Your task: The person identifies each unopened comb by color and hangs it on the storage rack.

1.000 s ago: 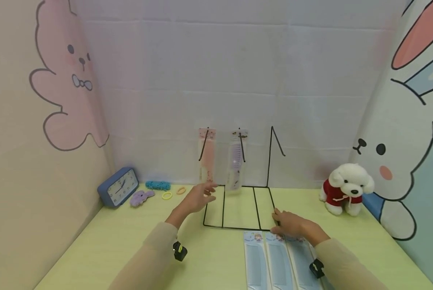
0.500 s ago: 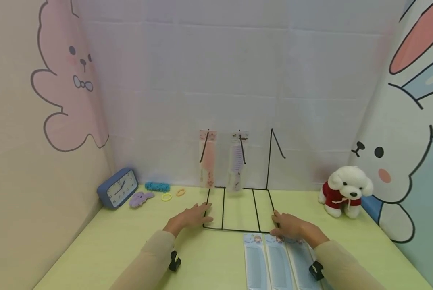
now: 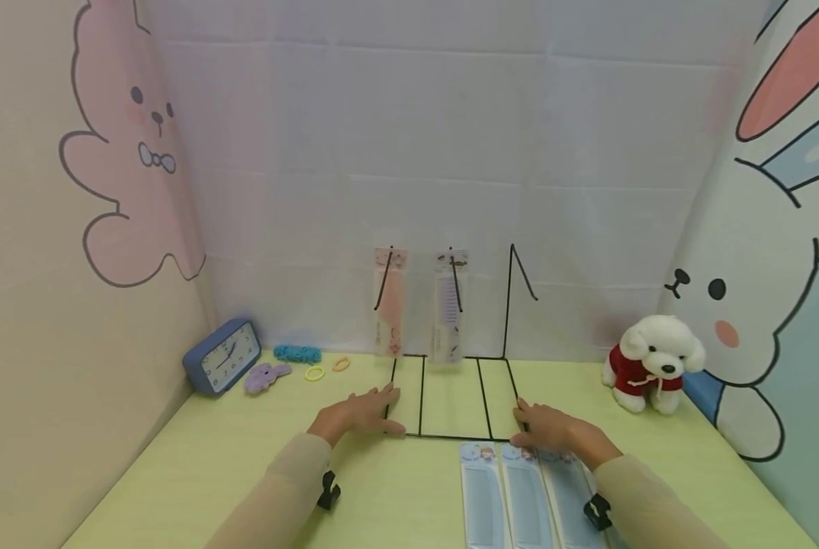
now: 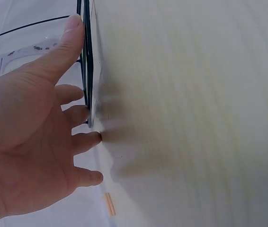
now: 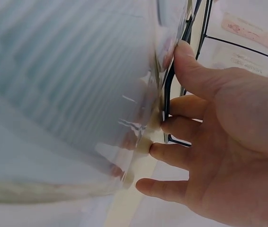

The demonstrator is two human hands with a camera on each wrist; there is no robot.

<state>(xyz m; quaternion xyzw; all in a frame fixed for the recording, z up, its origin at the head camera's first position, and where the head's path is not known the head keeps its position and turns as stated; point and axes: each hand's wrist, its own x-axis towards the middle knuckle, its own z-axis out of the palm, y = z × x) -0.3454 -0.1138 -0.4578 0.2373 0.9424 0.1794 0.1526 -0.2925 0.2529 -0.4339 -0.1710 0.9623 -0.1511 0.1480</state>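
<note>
A black wire rack (image 3: pixel 451 438) stands on the yellow table, its base flat and several hooks upright at the back. My left hand (image 3: pixel 360 415) rests at the left side of the base, fingers spread, with its thumb by the front corner. At the right front corner my right hand (image 3: pixel 550 427) touches the base with extended fingers. A packaged pink comb (image 3: pixel 393 305) hangs on the left hook. Beside it a packaged purple comb (image 3: pixel 448 305) hangs on the middle hook. Blue combs in packs (image 3: pixel 485 496) lie in front of the rack, partly under my right hand and forearm.
Left of the rack are a blue clock (image 3: pixel 224 357), a purple hair clip (image 3: pixel 267 377), a blue bundle (image 3: pixel 297 354), a yellow ring (image 3: pixel 315 373) and an orange ring (image 3: pixel 342 364). A white plush dog (image 3: pixel 656 362) sits at the right. A pale cloth wall (image 3: pixel 409 152) stands behind.
My left hand has come down and toward me, from near the hanging pink comb to the rack's left base side. The right hand stays at the right corner. The rack shifts very slightly left.
</note>
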